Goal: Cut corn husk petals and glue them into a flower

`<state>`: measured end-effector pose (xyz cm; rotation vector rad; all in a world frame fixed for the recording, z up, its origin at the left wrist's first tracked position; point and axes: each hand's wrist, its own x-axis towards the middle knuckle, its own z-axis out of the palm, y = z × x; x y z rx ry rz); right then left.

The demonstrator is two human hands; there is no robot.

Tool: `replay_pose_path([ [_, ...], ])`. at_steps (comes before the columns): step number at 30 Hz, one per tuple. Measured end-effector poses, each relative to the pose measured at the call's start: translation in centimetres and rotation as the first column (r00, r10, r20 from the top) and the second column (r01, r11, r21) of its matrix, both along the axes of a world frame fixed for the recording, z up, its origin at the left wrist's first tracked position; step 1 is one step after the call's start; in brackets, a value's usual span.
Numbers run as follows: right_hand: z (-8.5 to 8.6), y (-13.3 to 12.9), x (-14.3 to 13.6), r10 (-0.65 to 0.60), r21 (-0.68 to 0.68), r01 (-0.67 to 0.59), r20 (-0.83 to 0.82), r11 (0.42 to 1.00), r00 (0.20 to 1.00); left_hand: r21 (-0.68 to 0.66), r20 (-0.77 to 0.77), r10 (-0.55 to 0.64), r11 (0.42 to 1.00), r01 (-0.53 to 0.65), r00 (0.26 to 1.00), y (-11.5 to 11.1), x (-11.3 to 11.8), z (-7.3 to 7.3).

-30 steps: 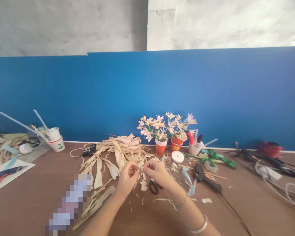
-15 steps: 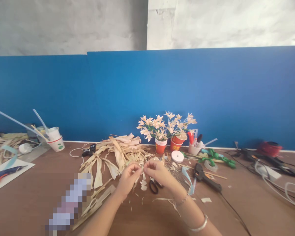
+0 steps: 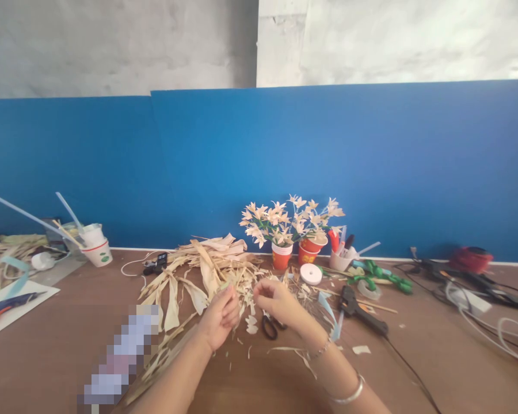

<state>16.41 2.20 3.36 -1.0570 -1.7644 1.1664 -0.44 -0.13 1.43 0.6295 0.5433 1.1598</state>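
Note:
My left hand (image 3: 221, 317) is curled with its fingers pressed together, just in front of a pile of dried corn husks (image 3: 209, 270). A short gap away, my right hand (image 3: 277, 302) has its thumb and fingertips pinched. Anything in either hand is too small or hidden to make out. Beneath my right hand lie black-handled scissors (image 3: 269, 326), partly covered by it. Small cut husk pieces (image 3: 252, 325) are scattered between the two hands. Behind them, pale husk flowers (image 3: 276, 215) on green stems stand in red paper cups (image 3: 281, 259).
To the right lie a black glue gun (image 3: 362, 316), a white spool (image 3: 311, 274), a light blue strip (image 3: 328, 310) and green tape-wrapped pieces (image 3: 399, 283). White cables (image 3: 496, 328) run at far right. A white cup (image 3: 98, 254) stands left. A blue partition (image 3: 259, 155) closes the back.
My hands have come apart from fingertips nearly meeting. The left hand has moved slightly left and turned, its fingers curling in; the right hand has barely moved.

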Motion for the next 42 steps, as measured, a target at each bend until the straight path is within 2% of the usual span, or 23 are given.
replay_pose_path([
  [4, 0.2, 0.1, 0.3, -0.017, 0.019, 0.017, -0.020, 1.000, 1.000, 0.011, 0.003, -0.007, 1.000, 0.007, 1.000, 0.0, -0.5, -0.2],
  [12, 0.3, 0.5, 1.3, -0.039, -0.064, 0.038, -0.009, 0.997, 0.999, 0.018, 0.081, 0.024, 1.000, -0.025, 0.996, 0.7, -1.2, -0.2],
  [20, 1.6, -0.3, 1.5, -0.113, -0.046, 0.113, 0.002, 0.993, 0.994, 0.041, 0.059, 0.075, 0.996, -0.078, 0.995, 0.7, -1.3, -0.2],
  [23, 1.8, -0.4, 1.5, -0.122, -0.027, 0.121, -0.029, 0.992, 0.992, 0.065, 0.012, 0.088, 0.994, -0.088, 0.996, 0.9, -1.3, -0.4],
  [25, 1.8, -0.4, 1.5, -0.128, -0.010, 0.128, -0.021, 0.992, 0.992, 0.109, -0.101, 0.140, 0.986, -0.129, 0.985, 1.1, -1.4, -0.6],
  [27, 1.8, -0.3, 1.5, -0.126, 0.005, 0.126, 0.012, 0.992, 0.992, 0.226, -0.284, 0.306, 0.942, -0.247, 0.909, 1.2, -1.5, -0.6],
  [28, 1.8, -0.3, 1.5, -0.120, 0.008, 0.120, 0.032, 0.993, 0.992, 0.323, -0.372, 0.429, 0.891, -0.318, 0.824, 1.1, -1.5, -0.5],
  [29, 1.7, -0.2, 1.4, -0.113, 0.009, 0.113, 0.052, 0.994, 0.992, 0.437, -0.436, 0.556, 0.818, -0.374, 0.707, 1.0, -1.6, -0.4],
  [31, 1.6, -0.2, 1.2, -0.096, 0.011, 0.095, 0.081, 0.995, 0.992, 0.661, -0.457, 0.748, 0.647, -0.379, 0.481, 0.5, -1.5, 0.1],
  [32, 1.6, -0.3, 1.0, -0.084, 0.016, 0.083, 0.087, 0.996, 0.993, 0.744, -0.426, 0.798, 0.577, -0.337, 0.427, 0.1, -1.4, 0.3],
  [33, 1.5, -0.3, 0.9, -0.070, 0.026, 0.068, 0.087, 0.997, 0.994, 0.789, -0.410, 0.802, 0.551, -0.273, 0.434, -0.2, -1.2, 0.6],
  [34, 1.5, -0.4, 0.7, -0.055, 0.037, 0.052, 0.082, 0.998, 0.995, 0.800, -0.411, 0.783, 0.556, -0.227, 0.468, -0.5, -1.1, 0.8],
  [39, 1.7, -1.1, 0.1, -0.013, 0.035, 0.011, 0.052, 0.999, 0.999, 0.611, -0.427, 0.577, 0.752, -0.248, 0.696, -1.1, -0.2, 1.0],
  [42, 1.8, -1.2, 0.1, -0.007, 0.019, 0.006, 0.047, 1.000, 0.999, 0.525, -0.383, 0.513, 0.805, -0.276, 0.768, -0.8, -0.1, 1.0],
])
